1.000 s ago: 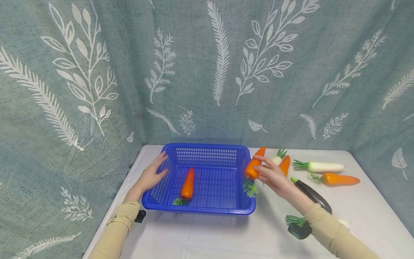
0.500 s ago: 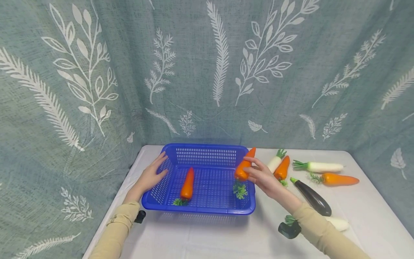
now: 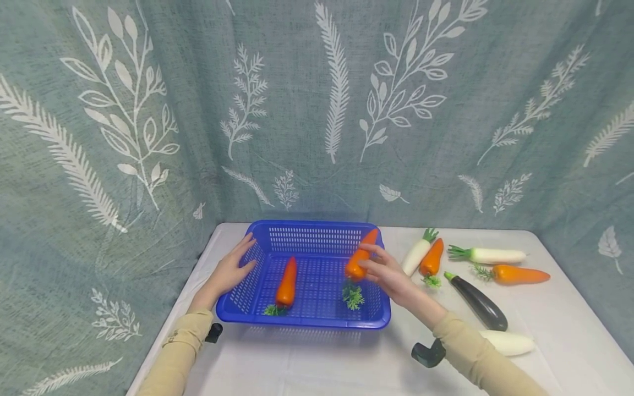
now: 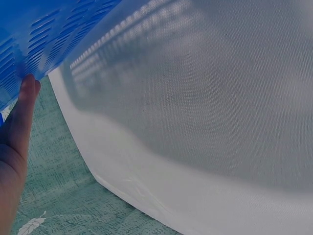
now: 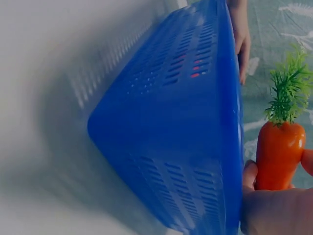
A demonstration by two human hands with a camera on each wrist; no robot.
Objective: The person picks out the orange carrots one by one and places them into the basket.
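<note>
My right hand (image 3: pixel 392 279) holds an orange carrot (image 3: pixel 358 266) with leafy green tops over the right part of a blue plastic basket (image 3: pixel 307 323). In the right wrist view, fingers and thumb pinch the carrot (image 5: pixel 279 154) just beyond the basket's rim, its leaves upward in that picture. A second carrot (image 3: pixel 287 283) lies inside the basket, left of the middle. At the basket's left side is my left hand (image 3: pixel 229 273), fingers extended along the rim. From the left wrist, straight fingertips (image 4: pixel 29 83) touch the perforated wall (image 4: pixel 46 36).
Right of the basket on the white table (image 3: pixel 307 368) lie a white radish (image 3: pixel 416 256) and a carrot (image 3: pixel 432 258). Farther right are another radish (image 3: pixel 497 255), another carrot (image 3: pixel 520 274), a dark eggplant (image 3: pixel 479 302) and a white vegetable (image 3: pixel 510 342) partly behind the sleeve. A patterned curtain (image 3: pixel 297 110) hangs behind.
My right hand has carried the carrot leftward from the basket's right rim to over its inside, uncovering the radish and carrot beside the basket. My left hand stays put.
</note>
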